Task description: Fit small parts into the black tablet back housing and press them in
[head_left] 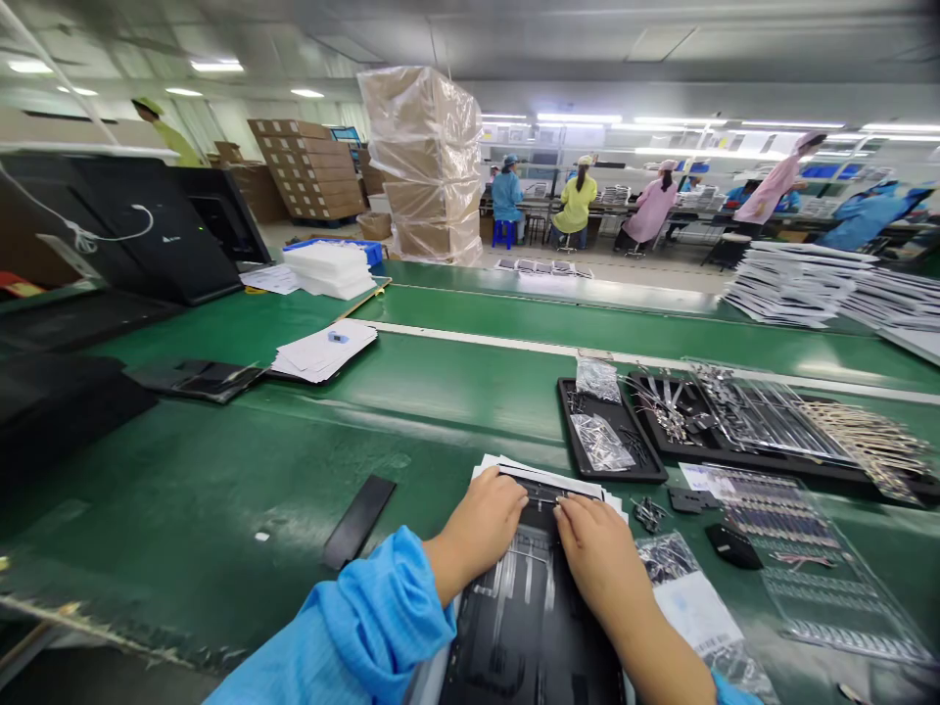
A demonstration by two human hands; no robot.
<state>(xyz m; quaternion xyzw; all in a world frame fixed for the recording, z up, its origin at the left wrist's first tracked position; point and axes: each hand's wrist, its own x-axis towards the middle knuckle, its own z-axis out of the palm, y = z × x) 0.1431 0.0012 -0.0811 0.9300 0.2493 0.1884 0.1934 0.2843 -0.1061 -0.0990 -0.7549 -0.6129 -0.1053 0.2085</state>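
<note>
1. Left hand (pixel 479 524) and right hand (pixel 603 558) are resting bent-fingered on the black panel (pixel 533 627); can't tell if they're gripping.
2. It's sitting over white sheets (pixel 615 503) on the table (pixel 220 519); I'm betting slippery paper could skid it.

Two hands (pixel 477 524) (pixel 602 548), one black panel (pixel 529 612)!
And there, one black strip (pixel 359 521); one small tray (pixel 624 477) carrying two clear bags (pixel 597 380) (pixel 602 444), one by its far edge, one by its near edge

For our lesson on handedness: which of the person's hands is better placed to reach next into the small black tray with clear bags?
Probably the right hand: it touches the black panel on the side nearer the small black tray; the left hand is farther away.
</note>
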